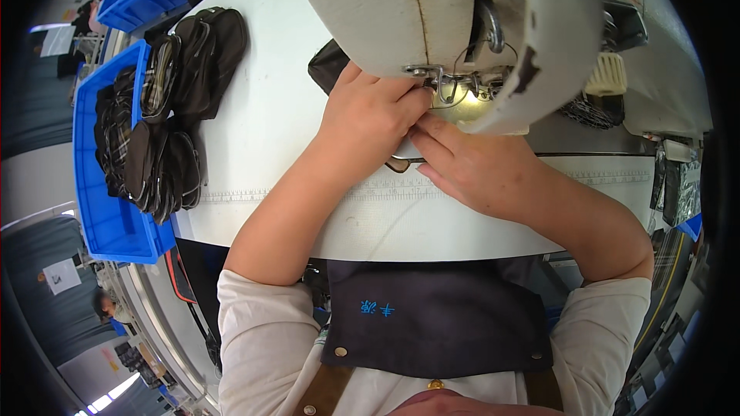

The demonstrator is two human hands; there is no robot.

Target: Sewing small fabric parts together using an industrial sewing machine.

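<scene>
My left hand [370,117] and my right hand [482,173] meet beside the lit needle area of a white sewing machine [378,8]. A dark fabric piece [327,66] lies under both hands; one corner shows beyond my left hand, and a small edge of it pokes out between my wrists. The left fingers are bent and closed on the fabric close to the presser foot [445,91]. My right fingers and thumb close on its near edge, just right of the left hand. The machine head and my hands hide most of the piece.
Dark sewn pouches [212,62] are piled on the white table [270,119] at the left. A blue bin [116,235] with more pouches adjoins the table edge, and another blue bin [127,4] stands farther back. A printed ruler strip [370,189] crosses the near tabletop.
</scene>
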